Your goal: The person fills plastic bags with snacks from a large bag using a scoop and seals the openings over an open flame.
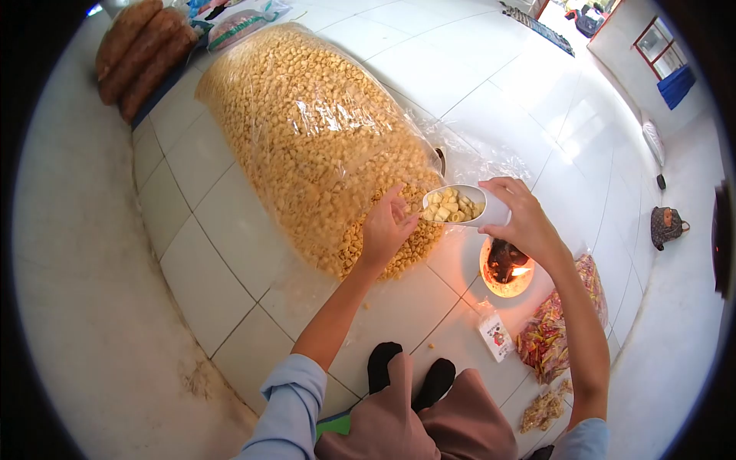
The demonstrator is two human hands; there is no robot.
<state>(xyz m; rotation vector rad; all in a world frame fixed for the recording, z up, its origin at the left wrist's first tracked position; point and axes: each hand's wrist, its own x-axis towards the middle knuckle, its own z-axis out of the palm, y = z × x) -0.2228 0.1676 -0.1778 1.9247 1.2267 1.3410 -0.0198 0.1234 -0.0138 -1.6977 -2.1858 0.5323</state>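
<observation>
One scoop (494,210) w/ snack pcs (454,205) in it is held by its back end in my R hand (523,216), by the big bag's (326,146) near R corner. My L hand (389,228), fingers loosely apart, is at the scoop's lip; can't tell if touching. Bowl (502,290) w/ flame (520,271) below.

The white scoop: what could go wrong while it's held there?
Snack pieces could spill from the open mouth of the white scoop. The flame in the bowl might burn the right hand, which appears close by. Loose clear plastic could melt or catch if it shifted nearer.
</observation>
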